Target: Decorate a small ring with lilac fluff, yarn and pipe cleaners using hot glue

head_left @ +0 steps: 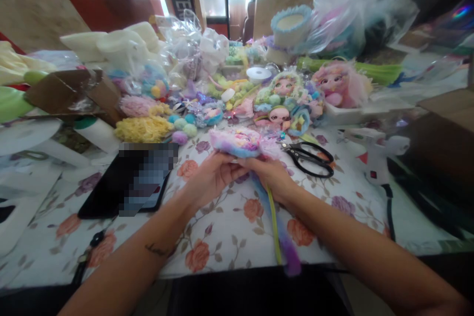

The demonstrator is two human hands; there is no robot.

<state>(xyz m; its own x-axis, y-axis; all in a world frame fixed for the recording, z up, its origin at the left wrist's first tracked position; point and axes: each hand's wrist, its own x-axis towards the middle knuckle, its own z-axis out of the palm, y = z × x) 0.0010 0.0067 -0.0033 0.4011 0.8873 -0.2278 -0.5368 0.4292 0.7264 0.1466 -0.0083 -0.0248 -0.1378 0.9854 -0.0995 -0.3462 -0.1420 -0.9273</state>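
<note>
Both my hands meet at the table's middle, holding a fluffy pastel craft piece (239,142) in pink, blue and purple. My left hand (209,176) grips its near left edge with curled fingers. My right hand (272,174) pinches the near right edge. Fuzzy strands, a yellow-green one (274,224) and a blue-purple one (287,247), trail from under my right hand toward the table's front edge.
Black scissors (309,157) lie just right of my hands, a white glue gun (375,155) further right. A black tablet (128,185) lies on the left. Pom-poms (183,126), doll-face decorations (283,101) and plastic bags crowd the back of the floral tablecloth (229,229).
</note>
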